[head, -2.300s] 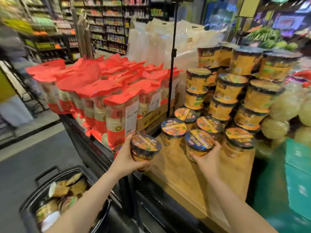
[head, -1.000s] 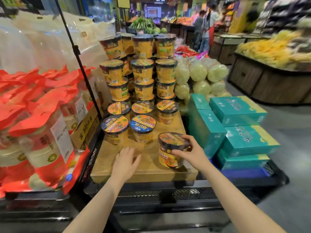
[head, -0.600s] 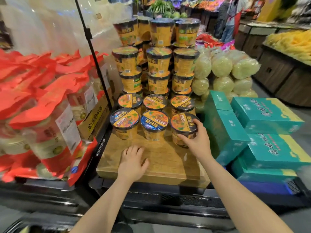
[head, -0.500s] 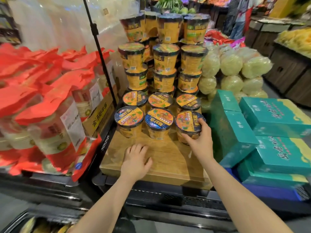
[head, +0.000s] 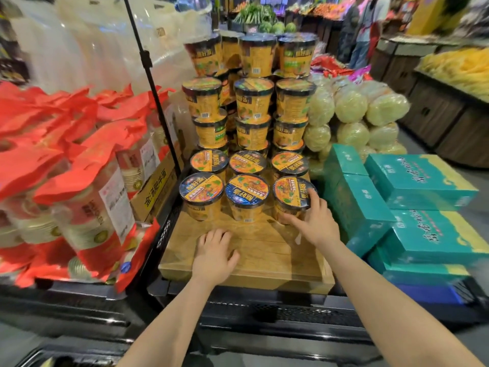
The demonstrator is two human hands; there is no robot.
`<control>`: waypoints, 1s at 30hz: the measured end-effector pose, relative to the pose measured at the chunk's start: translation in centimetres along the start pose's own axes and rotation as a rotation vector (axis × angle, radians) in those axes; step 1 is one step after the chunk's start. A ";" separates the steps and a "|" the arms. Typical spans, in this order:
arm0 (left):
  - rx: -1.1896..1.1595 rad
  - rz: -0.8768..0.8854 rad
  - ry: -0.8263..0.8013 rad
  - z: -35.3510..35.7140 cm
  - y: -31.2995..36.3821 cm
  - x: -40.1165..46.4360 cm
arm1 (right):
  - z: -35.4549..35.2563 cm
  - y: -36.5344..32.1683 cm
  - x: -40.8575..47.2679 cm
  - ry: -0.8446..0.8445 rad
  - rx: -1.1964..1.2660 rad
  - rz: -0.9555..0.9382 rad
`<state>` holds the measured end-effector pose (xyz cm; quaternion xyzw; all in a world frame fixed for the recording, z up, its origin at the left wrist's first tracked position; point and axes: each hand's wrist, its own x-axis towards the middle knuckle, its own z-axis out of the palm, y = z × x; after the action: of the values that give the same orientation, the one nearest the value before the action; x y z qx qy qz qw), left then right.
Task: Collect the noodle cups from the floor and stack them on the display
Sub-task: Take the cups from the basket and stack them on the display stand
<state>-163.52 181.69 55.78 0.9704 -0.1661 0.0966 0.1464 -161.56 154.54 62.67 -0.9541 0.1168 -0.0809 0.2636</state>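
Observation:
Yellow noodle cups stand in rows on a wooden display board (head: pixel 264 260), rising into a tall stack (head: pixel 254 102) at the back. The front row holds three cups. My right hand (head: pixel 315 223) grips the rightmost front cup (head: pixel 289 197), thumb at its base and fingers over the lid's right edge. The middle front cup (head: pixel 247 196) has a blue-rimmed lid and the left one (head: pixel 201 193) stands beside it. My left hand (head: pixel 214 254) rests flat on the bare wood in front of the row, holding nothing.
Red-topped bowl packs (head: pixel 79 181) crowd the left side behind a black pole (head: pixel 150 86). Teal boxes (head: pixel 418 205) are stacked close on the right, with bagged pale rounds (head: pixel 352 109) behind them. A black metal rack (head: pixel 264 313) runs under the board. People stand at the far produce stalls.
My right hand carried a cup from the board's front edge back into the front row's right end and still holds it. My left hand stayed flat on the wood.

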 end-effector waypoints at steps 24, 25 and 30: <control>0.101 -0.049 -0.215 -6.9 2.4 -19.3 | 0.4 -1.7 -23.8 -0.086 -0.200 -0.392; 0.103 -0.058 -0.210 -7.3 2.8 -21.3 | 0.7 -1.7 -25.5 -0.099 -0.206 -0.423; 0.089 -0.074 -0.198 -9.2 4.7 -31.1 | 2.0 -2.0 -33.6 -0.156 -0.189 -0.520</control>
<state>-195.24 189.50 58.25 0.9862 -0.1393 0.0019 0.0894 -193.02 166.07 58.86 -0.9758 -0.1452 -0.0610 0.1519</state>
